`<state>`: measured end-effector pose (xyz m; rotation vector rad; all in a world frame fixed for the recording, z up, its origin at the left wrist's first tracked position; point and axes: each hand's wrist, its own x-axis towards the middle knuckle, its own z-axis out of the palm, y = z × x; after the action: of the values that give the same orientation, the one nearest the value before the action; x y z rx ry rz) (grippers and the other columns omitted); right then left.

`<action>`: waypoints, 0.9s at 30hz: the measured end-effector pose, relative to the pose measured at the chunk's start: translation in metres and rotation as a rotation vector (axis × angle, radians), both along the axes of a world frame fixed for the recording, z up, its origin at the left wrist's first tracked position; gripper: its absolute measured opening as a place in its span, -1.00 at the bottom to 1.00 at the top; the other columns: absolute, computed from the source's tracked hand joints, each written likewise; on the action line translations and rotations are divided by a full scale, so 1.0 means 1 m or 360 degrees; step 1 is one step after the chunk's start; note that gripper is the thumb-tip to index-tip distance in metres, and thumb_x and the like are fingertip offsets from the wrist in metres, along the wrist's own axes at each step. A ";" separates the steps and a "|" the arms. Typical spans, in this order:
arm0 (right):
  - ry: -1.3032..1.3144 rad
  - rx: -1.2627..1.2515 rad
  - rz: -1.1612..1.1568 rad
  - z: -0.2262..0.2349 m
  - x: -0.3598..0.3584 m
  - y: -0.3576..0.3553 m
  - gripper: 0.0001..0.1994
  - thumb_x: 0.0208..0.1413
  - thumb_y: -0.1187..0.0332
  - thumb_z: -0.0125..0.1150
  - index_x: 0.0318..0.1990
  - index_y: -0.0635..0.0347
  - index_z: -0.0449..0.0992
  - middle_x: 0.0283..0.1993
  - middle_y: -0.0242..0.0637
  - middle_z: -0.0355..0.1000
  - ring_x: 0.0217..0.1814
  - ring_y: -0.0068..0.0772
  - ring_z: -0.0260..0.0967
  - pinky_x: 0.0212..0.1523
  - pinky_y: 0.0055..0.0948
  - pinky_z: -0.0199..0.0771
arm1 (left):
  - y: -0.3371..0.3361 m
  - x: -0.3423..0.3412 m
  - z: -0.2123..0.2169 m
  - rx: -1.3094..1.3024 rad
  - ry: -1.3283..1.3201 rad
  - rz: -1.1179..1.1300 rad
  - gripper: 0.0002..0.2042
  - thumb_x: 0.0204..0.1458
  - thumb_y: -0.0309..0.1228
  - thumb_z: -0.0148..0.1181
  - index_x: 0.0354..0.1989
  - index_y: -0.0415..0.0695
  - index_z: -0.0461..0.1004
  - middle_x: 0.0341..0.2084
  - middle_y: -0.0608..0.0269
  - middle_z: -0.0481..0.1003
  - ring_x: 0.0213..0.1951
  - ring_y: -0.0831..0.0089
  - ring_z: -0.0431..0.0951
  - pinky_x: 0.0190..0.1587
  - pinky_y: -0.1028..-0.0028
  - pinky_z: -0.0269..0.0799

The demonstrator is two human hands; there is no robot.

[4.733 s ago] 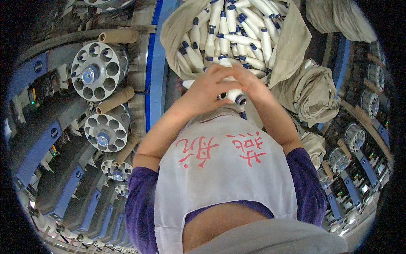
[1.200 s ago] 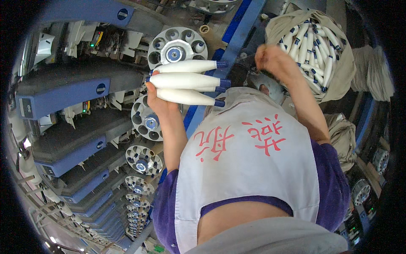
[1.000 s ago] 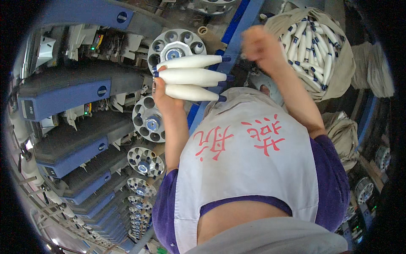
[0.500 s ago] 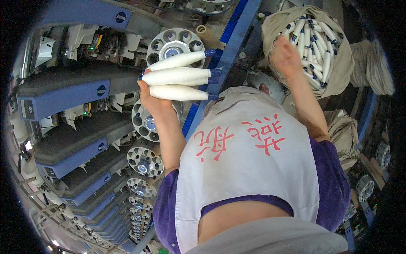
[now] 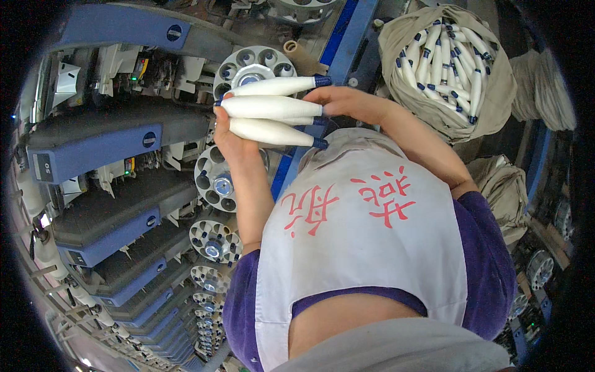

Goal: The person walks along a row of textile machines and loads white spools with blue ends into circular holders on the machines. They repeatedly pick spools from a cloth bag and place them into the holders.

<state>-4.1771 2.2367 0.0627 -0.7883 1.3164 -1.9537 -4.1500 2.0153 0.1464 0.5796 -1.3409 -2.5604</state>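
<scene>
- Surroundings: a row of grey-and-blue machine units (image 5: 93,155) runs down the left of the view, receding toward the lower left.
- Beside each unit sits a round metal magazine with a ring of holes; the top magazine (image 5: 251,65) lies directly behind the held bobbins, a second magazine (image 5: 218,180) just below it, more further down.
- A tan cardboard tube (image 5: 304,57) stands at the upper right edge of the top magazine.
- A blue rail (image 5: 344,37) runs diagonally between the machines and the cloth sacks.
- Upper right: an open beige cloth sack (image 5: 409,93) filled with white bobbins with dark blue tips. More beige cloth bundles (image 5: 502,186) lie to the right and below.
- The person's white apron (image 5: 365,248) with red characters fills the lower centre and hides whatever lies beneath it.
- Left hand (image 5: 232,139): forearm raised up from the lower centre, fingers wrapped round the thick ends of three white bobbins (image 5: 273,111), firmly closed on them.
- Right hand (image 5: 344,102): arm reaches in from the right, fingers curled at the blue-tipped narrow ends of the bundle, touching them; whether it grips one I cannot tell.
- Bobbins: three, white yarn, tapered, stacked one above another, lying roughly horizontal, dark blue tips pointing right. They are held in air in front of the top magazine, not inserted in any hole.
</scene>
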 end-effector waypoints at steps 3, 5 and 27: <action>0.0540 0.0650 -0.0211 0.017 0.007 -0.002 -0.58 0.05 0.11 0.06 -0.09 0.30 0.37 -0.17 -0.09 0.38 -0.08 -0.24 0.31 -0.06 -0.36 0.28 | 0.001 0.001 -0.005 -0.0022 -0.0063 0.0005 -0.58 0.06 -0.13 -0.01 -0.07 -0.24 0.33 -0.09 0.02 0.35 -0.02 0.16 0.34 0.07 0.16 0.22; 0.0689 0.0941 -0.0127 0.035 0.008 0.012 -0.64 0.07 0.11 0.04 -0.20 0.28 0.43 -0.29 -0.09 0.42 -0.19 -0.19 0.35 -0.16 -0.31 0.31 | -0.005 0.002 -0.007 0.0057 -0.0105 -0.0046 -0.59 0.06 -0.13 -0.01 -0.08 -0.24 0.33 -0.09 0.03 0.35 -0.03 0.16 0.34 0.07 0.15 0.23; -0.0383 0.1158 0.0024 0.044 0.034 0.025 -0.66 0.10 0.10 -0.04 -0.43 0.23 0.42 -0.77 -0.47 0.10 -0.82 -0.64 -0.01 -0.80 -0.50 0.00 | -0.004 -0.001 -0.040 0.0563 -0.0159 0.0002 -0.57 0.09 -0.11 -0.09 -0.08 -0.25 0.33 -0.10 0.01 0.36 -0.03 0.14 0.34 0.08 0.14 0.20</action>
<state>-4.1432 2.2620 0.1071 -0.1969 1.6889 -1.3355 -4.1513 2.0113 0.1069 0.7748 -0.9127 -2.8205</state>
